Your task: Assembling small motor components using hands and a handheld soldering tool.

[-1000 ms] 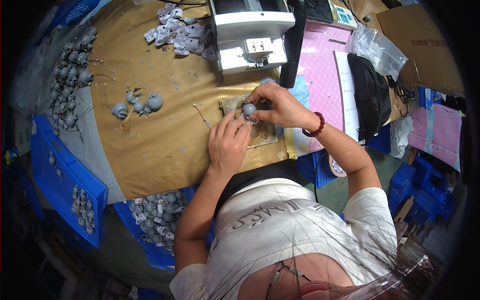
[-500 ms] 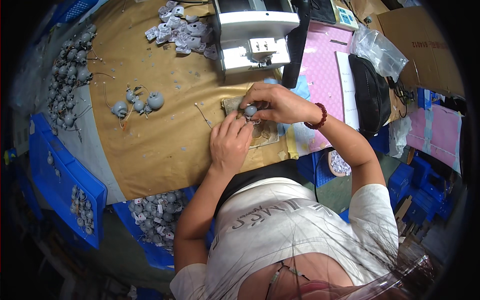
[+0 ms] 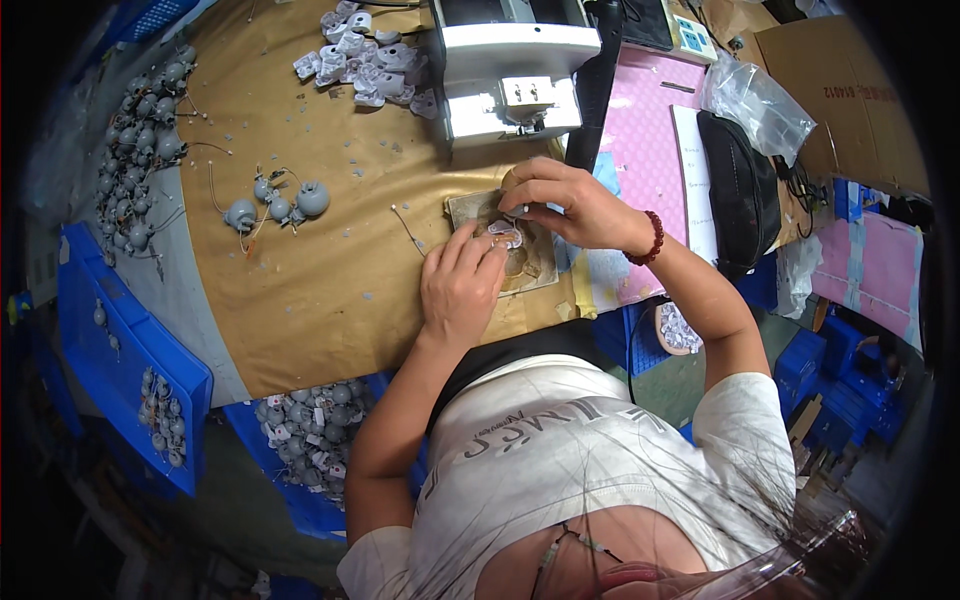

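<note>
A small white plastic housing (image 3: 508,234) lies on a worn square base plate (image 3: 543,272) at the table's front edge. My left hand (image 3: 460,285) has its fingertips pressed on the housing and holds it against the plate. Just above, my right hand (image 3: 568,205) pinches a grey ball-shaped part (image 3: 517,210), mostly hidden by the fingers. A thin wire seems to run from that part down to the housing. Left of the plate lies a single loose wire (image 3: 407,230).
Several grey ball-shaped parts with wires (image 3: 312,198) lie to the left, with a larger heap (image 3: 140,130) beyond. White housings (image 3: 375,70) are piled behind. A white metal machine (image 3: 515,60) stands at the back. A black pouch (image 3: 738,190) lies right; blue trays (image 3: 130,350) stand lower left.
My right hand has lifted slightly and turned, taking the grey ball-shaped part off the housing and uncovering the white piece. My left hand has stayed in place.
</note>
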`<state>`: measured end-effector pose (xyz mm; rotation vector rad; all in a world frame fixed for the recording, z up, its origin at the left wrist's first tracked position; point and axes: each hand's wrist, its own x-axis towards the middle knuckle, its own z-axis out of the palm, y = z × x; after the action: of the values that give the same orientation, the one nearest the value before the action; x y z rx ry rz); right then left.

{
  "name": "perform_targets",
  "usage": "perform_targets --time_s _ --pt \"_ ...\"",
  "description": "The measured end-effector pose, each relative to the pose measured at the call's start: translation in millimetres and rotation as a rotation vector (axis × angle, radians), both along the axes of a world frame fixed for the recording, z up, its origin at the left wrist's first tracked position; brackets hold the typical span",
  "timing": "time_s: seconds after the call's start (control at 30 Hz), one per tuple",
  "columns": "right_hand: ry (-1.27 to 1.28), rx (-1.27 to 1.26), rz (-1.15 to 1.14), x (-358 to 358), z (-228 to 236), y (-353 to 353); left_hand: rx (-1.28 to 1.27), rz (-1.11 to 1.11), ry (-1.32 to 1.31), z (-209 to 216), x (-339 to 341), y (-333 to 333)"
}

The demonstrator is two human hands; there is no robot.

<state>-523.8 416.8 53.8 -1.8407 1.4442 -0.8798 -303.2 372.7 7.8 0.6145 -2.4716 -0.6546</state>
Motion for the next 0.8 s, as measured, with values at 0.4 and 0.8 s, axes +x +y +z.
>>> perform_targets --time_s 0.4,0.8 --pt "-0.722 0.474 -0.114 4 -17 6 -0.004 -0.023 -0.007 0 1 -1" --pt "-0.018 0.198 -0.208 14 -13 14 0.013 -0.031 0.011 -1 1 -3"
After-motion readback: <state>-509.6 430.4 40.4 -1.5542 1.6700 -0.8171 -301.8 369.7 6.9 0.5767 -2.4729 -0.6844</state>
